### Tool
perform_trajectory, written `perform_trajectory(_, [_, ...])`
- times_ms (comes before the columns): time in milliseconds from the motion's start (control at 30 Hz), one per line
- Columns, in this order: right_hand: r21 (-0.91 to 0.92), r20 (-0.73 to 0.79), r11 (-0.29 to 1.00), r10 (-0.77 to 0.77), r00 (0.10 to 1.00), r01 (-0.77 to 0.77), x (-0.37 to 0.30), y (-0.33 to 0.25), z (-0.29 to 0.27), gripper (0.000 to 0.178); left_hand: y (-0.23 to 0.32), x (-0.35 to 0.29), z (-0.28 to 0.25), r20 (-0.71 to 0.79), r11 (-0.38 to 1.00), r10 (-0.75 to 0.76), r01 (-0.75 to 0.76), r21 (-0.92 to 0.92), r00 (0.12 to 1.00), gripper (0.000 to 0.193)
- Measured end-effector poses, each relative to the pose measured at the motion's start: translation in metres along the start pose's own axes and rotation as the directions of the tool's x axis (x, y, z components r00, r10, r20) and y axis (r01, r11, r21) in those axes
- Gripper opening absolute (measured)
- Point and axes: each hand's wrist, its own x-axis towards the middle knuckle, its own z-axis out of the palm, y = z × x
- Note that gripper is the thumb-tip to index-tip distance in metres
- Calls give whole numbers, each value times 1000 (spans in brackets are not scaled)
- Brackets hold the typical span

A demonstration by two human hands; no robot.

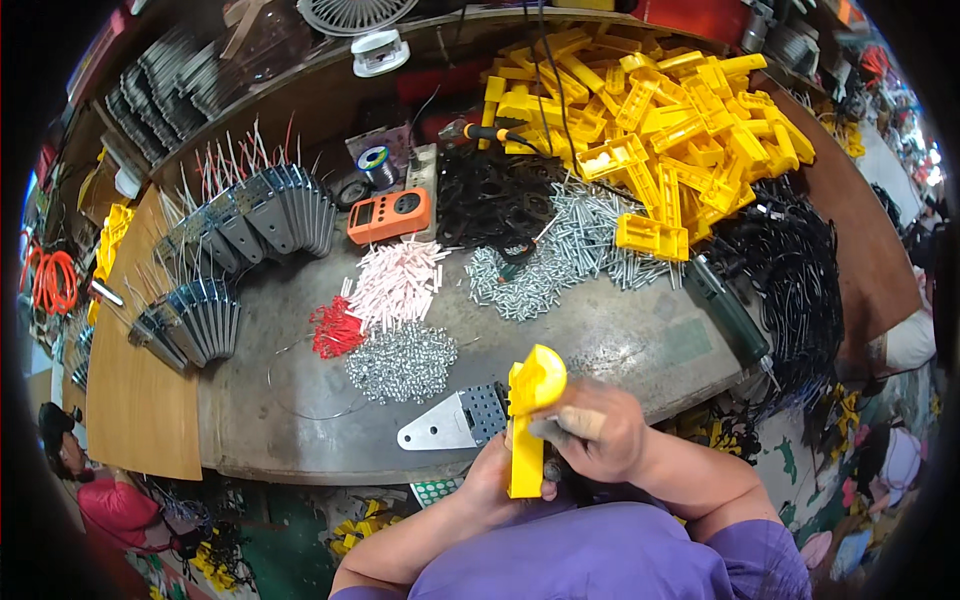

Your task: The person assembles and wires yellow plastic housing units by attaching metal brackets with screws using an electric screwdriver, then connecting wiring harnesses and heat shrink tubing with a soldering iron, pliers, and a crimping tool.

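Note:
Close to my body, my left hand (492,480) is wrapped round the lower part of a yellow plastic housing (526,455), held upright with its rounded end up. My right hand (600,430) is closed at the housing's right side, slightly smeared by motion. Its fingertips press near the housing, and what they pinch is hidden. Left of the housing, a tapered silver metal plate (440,424) with a dark, hole-studded block (484,412) reaches out over the table edge. I cannot tell whether it is joined to the housing or held by my left hand.
Yellow housings (680,130) are heaped at the back right, beside silver screws (590,235). Small metal pieces (402,363), pink tubes (397,285) and red pieces (336,327) lie mid-table. Farther off stand an orange meter (390,215) and wired metal plates (250,220). A dark green screwdriver (728,310) lies right.

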Motion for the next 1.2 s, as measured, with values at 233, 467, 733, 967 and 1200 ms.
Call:
perform_trajectory(233, [-151,15,955,-255,967,255,-7,10,-8,36,1,1,14,-25,1000,11,-11,29,1000,45])
perform_trajectory(467, [-33,263,995,-85,961,97,-6,13,-19,40,13,-1,10,-69,999,42,-43,-16,997,46])
perform_trajectory(733, [360,811,385,321,489,-850,56,6,-73,44,66,13,-4,282,62,637,-413,908,717,48])
perform_trajectory(967, [-161,670,976,217,710,-145,46,28,-82,46,72,-1,-1,306,-477,491,-43,878,816,95])
perform_trajectory(1200, [-303,667,944,112,736,131,38,39,-59,48,62,-1,-8,281,-454,472,-43,890,836,88])
